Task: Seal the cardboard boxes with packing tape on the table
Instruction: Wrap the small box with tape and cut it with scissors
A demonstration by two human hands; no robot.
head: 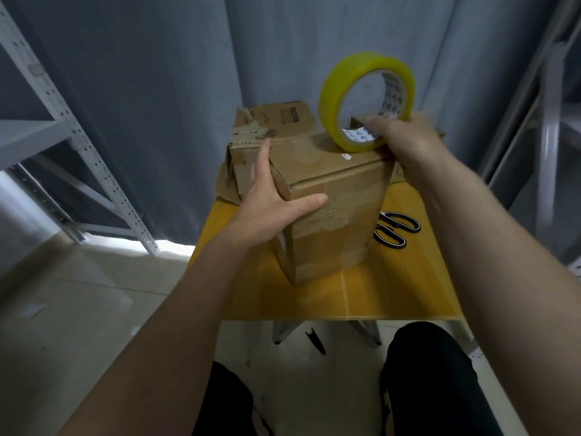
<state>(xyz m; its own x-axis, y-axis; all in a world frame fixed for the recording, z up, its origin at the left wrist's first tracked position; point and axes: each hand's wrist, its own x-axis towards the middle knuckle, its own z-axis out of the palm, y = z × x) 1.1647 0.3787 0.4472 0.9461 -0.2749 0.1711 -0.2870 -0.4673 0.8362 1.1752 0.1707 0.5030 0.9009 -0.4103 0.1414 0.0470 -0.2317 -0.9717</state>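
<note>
We see a cardboard box (330, 215) standing on the yellow surface (393, 287), turned so that one vertical corner edge points toward us and its long axis runs from near left to far right. Its top flaps lie folded down, with the seam between them running along that same long axis. Our left hand (270, 202) lies flat with fingers straight and spread, pressing the box's left side and near top corner, thumb stretched across the front face. Our right hand (405, 143) has its grip clamped on the yellow roll of packing tape (366, 100), fingers curled round its lower rim. The roll stands upright on edge, touching the box top near the far right end, its open core facing us and slightly left. Behind the box sits a second, torn cardboard box (270, 127), touching it. Black-handled scissors (394, 229) lie on the surface just right of the box, handles toward the right.
</note>
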